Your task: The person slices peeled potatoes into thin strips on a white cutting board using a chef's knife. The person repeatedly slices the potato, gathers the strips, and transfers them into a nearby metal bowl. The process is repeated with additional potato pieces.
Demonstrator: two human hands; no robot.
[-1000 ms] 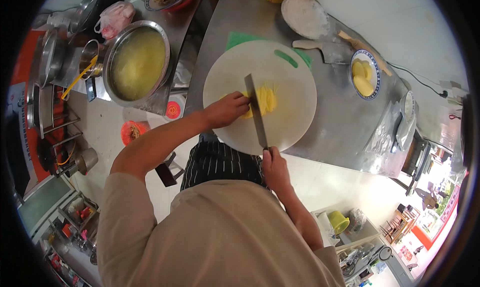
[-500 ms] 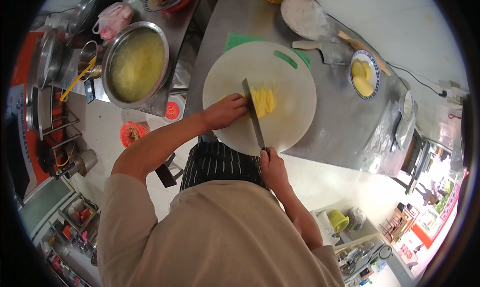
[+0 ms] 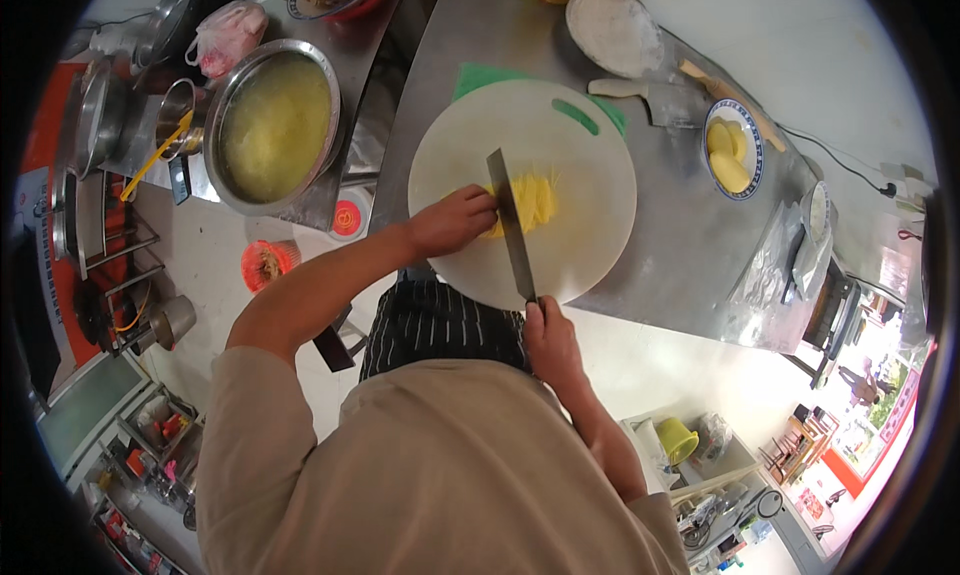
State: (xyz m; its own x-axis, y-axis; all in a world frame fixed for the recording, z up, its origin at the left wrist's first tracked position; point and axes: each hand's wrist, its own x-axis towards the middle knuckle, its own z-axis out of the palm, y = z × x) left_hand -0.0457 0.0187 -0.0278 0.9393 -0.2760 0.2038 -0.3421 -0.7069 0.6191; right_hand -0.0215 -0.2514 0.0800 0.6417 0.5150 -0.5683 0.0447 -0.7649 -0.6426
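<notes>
Right hand [image 3: 552, 343]: clenched around a long, rectangular steel cleaver [image 3: 514, 230].
Left hand [image 3: 455, 221]: curled beside the cleaver; grip cannot be told.
Thin yellow shreds [image 3: 537, 200]: on the round white cutting board [image 3: 595, 205].

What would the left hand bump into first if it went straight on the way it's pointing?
The left hand would most likely meet the knife first. The blade is right beside it, though whether they already touch is hard to tell.
</notes>
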